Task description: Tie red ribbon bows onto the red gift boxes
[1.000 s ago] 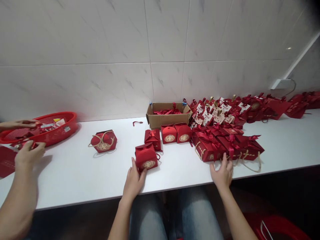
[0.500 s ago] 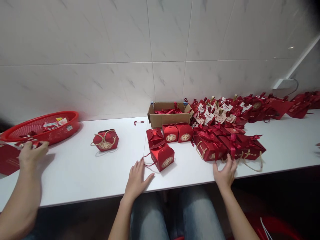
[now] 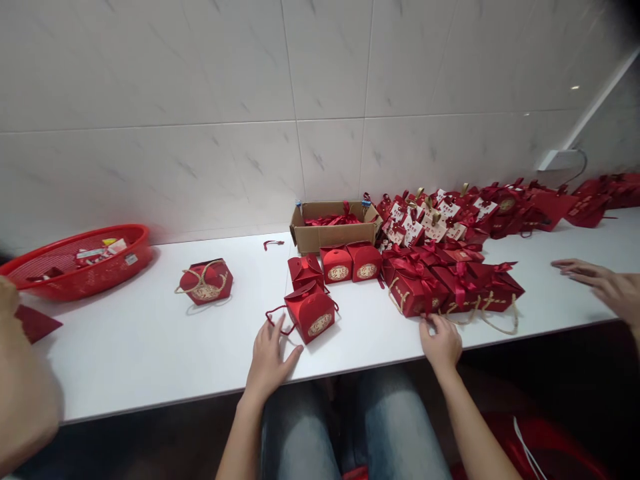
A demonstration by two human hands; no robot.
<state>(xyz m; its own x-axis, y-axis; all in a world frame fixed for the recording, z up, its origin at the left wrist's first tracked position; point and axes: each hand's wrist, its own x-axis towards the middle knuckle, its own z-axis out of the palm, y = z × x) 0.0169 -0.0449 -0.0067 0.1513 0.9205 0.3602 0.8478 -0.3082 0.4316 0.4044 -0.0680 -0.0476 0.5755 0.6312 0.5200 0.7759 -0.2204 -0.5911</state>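
My left hand [image 3: 270, 360] lies on the table with its fingers apart, next to the dark red cord of a small red gift box [image 3: 314, 315]. The box stands upright with a gold emblem on its front and cord handles at its sides. My right hand [image 3: 441, 343] is at the front of a group of ribbon-tied red gift boxes [image 3: 419, 295]. Its fingers are bent and seem to touch the lower edge of the nearest one; I see nothing held in them. Another red box [image 3: 305, 273] stands just behind the corded box.
Two red boxes [image 3: 351, 263] stand before a cardboard box [image 3: 333, 237] of ribbons. Tagged red boxes [image 3: 425, 220] line the wall. At left are a rope-handled red box [image 3: 206, 280], a red basket [image 3: 110, 270] and another person's arm [image 3: 27, 387]; another hand [image 3: 595, 283] is at right.
The corded box has shifted slightly left, closer to my left hand. My right hand's fingers have bent more. Another person's arm at left moved outward, and a hand came into view at right.
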